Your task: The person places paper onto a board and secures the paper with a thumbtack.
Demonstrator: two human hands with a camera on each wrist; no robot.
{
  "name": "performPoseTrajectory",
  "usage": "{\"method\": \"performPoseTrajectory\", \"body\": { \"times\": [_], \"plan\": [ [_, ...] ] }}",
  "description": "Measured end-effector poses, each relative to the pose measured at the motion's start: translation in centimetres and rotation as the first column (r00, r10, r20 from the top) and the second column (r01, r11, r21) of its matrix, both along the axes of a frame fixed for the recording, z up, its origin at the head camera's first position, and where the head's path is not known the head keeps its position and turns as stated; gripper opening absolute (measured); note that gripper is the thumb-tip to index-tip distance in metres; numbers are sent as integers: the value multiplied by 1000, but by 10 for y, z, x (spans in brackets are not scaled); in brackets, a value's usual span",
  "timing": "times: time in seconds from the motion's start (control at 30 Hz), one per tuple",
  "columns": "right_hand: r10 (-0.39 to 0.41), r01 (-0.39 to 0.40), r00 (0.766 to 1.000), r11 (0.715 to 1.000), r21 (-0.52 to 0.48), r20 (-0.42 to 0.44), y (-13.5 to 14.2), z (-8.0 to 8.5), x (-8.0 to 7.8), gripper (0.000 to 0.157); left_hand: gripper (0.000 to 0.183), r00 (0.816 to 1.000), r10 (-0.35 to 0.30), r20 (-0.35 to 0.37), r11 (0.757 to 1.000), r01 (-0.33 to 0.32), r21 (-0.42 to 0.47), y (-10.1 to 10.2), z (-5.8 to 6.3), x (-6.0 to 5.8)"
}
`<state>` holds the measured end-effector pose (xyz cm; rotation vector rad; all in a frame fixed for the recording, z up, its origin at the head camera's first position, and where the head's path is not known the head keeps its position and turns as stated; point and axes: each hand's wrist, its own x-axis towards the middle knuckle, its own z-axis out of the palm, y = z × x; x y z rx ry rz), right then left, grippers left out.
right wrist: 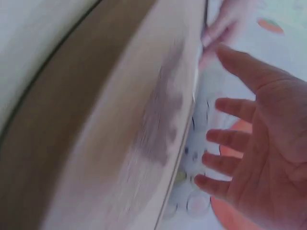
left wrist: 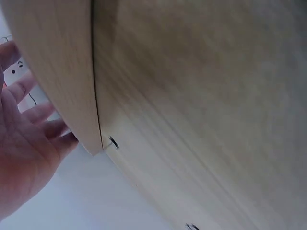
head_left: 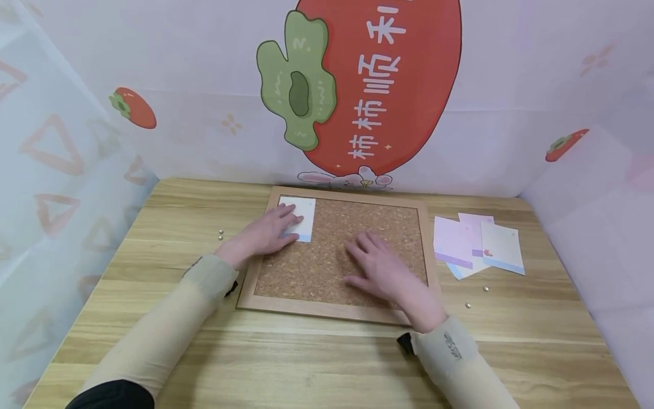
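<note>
A cork board (head_left: 317, 272) in a light wooden frame lies on the table. At its upper left corner is a white note card (head_left: 307, 213) with a blue lower edge. My left hand (head_left: 268, 230) lies across that card with fingers extended, hiding part of it; in the left wrist view the hand (left wrist: 26, 139) shows beside the wooden frame (left wrist: 57, 67). Over the right half of the cork is my right hand (head_left: 385, 270), holding nothing. Its fingers are spread, and the right wrist view shows the hand (right wrist: 259, 143) apart from the board's surface.
To the board's right, pink-purple cards (head_left: 452, 241) and white cards (head_left: 503, 247) overlap on the wooden table (head_left: 317, 363). Small pearl-like beads (head_left: 486, 289) lie below them, and a pair of similar beads (head_left: 221, 234) sits left of the board. Printed cloth (head_left: 194, 142) hangs behind.
</note>
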<state>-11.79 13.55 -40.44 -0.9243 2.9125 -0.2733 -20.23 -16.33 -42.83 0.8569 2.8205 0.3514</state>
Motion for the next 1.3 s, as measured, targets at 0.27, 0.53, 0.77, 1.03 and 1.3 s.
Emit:
{"method": "performPoseTrajectory", "body": {
  "times": [0.27, 0.53, 0.77, 1.03, 1.3],
  "plan": [
    [86, -89, 990, 996, 18, 109, -43, -11, -20, 79, 47, 999, -42, 14, 999, 42, 7, -9, 5, -1],
    [88, -95, 990, 993, 66, 106, -65, -19, -33, 83, 47, 998, -58, -10, 998, 58, -9, -12, 2, -2],
    [100, -115, 986, 987, 114, 131, -75, -17, -35, 82, 47, 997, -72, -25, 997, 72, -17, -12, 2, -2],
    [89, -116, 982, 981, 157, 166, -80, -13, -36, 80, 48, 998, -64, -10, 998, 64, -29, -9, 5, -2],
    [80, -117, 979, 973, 200, 186, -83, -11, -36, 81, 49, 999, -34, 10, 999, 34, 0, -9, 4, -3]
  ]
}}
